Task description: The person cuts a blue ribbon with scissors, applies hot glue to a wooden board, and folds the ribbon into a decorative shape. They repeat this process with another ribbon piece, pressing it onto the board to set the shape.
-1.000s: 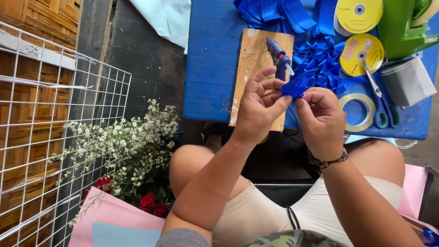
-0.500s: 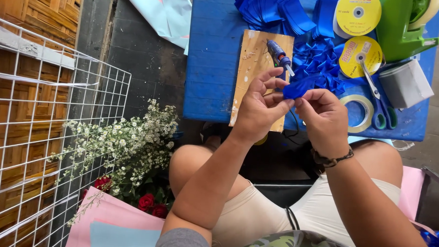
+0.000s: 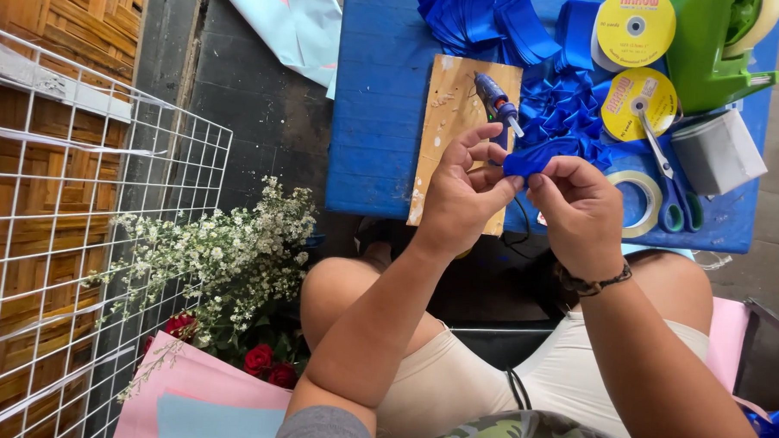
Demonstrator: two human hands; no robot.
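My left hand (image 3: 464, 191) and my right hand (image 3: 580, 208) meet over the near edge of a blue table (image 3: 384, 115) and together pinch a small folded piece of blue ribbon (image 3: 538, 157). A blue glue gun (image 3: 497, 100) lies on a wooden board (image 3: 449, 117) just beyond my left hand. A pile of folded blue ribbon pieces (image 3: 566, 109) sits right behind the held piece.
Two yellow ribbon spools (image 3: 635, 29), a green tape dispenser (image 3: 715, 49), blue-handled scissors (image 3: 671, 181), a tape roll (image 3: 636, 202) and a grey box (image 3: 718, 151) crowd the table's right. White flowers (image 3: 224, 248), red roses (image 3: 259, 361) and a white wire grid (image 3: 78, 234) stand left.
Both hands stay together on the ribbon piece with small finger shifts; the view has moved slightly.
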